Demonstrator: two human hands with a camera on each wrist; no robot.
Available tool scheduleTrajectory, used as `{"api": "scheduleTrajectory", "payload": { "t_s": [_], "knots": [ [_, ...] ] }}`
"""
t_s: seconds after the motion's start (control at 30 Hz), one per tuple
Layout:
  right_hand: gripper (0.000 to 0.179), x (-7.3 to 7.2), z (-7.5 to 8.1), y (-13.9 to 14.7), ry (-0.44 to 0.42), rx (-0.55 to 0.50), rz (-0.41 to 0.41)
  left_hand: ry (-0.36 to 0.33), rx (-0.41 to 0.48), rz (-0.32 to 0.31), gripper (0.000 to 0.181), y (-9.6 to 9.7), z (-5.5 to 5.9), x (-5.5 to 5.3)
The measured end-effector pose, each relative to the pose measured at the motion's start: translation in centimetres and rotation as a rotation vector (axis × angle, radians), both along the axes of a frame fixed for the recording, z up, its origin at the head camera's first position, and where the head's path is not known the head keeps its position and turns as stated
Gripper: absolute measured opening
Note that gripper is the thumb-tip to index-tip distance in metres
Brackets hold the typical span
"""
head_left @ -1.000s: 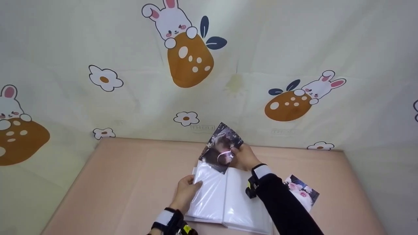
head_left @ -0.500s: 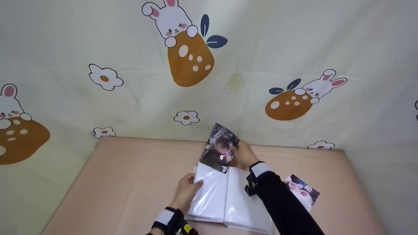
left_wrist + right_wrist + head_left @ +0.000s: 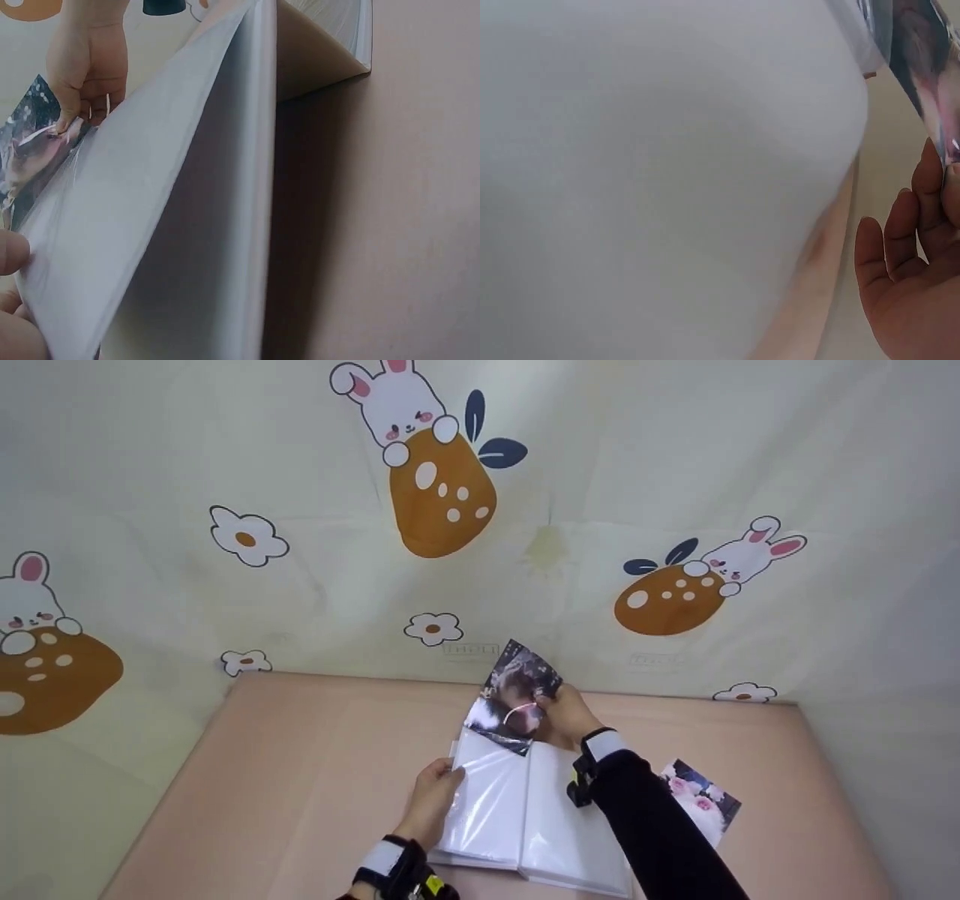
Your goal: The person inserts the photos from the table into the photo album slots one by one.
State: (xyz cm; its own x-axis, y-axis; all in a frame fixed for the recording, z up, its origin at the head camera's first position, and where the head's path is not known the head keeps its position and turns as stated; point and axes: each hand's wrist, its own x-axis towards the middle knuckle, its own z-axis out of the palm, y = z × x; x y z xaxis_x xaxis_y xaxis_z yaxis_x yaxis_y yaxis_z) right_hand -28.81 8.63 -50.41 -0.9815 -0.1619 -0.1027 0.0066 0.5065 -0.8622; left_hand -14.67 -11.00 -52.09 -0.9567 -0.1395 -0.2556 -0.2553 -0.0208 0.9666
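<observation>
A photo album [image 3: 574, 832] with clear sleeve pages lies open on the table. My right hand [image 3: 570, 716] pinches the right edge of a dark glossy photo [image 3: 517, 679] at the album's top. The photo's lower corner overlaps the top of the left page's clear sleeve [image 3: 120, 172]. My left hand [image 3: 433, 802] holds the outer edge of that left page between thumb and fingers, and the left wrist view shows the page lifted off the cover. In the right wrist view the thumb and index finger grip the photo [image 3: 922, 60], with the other fingers loosely bent.
Another photo with pink roses [image 3: 705, 802] lies on the table [image 3: 300, 765] right of the album, partly covered by the right sleeve [image 3: 652, 825]. A pale cloth backdrop [image 3: 570, 585] printed with rabbits and flowers rises behind the table's far edge.
The photo tilted slightly left and then back right, its lower end still at the sleeve's top. The left hand keeps its hold on the page. The whole head view shifted slightly.
</observation>
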Motion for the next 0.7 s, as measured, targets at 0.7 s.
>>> {"api": "scheduleTrajectory", "payload": {
  "t_s": [0.7],
  "knots": [
    [0.018,-0.3,0.6,0.1,0.040,0.113,0.029,0.043,-0.023,0.029,0.028,0.1,0.0,0.1]
  ]
}}
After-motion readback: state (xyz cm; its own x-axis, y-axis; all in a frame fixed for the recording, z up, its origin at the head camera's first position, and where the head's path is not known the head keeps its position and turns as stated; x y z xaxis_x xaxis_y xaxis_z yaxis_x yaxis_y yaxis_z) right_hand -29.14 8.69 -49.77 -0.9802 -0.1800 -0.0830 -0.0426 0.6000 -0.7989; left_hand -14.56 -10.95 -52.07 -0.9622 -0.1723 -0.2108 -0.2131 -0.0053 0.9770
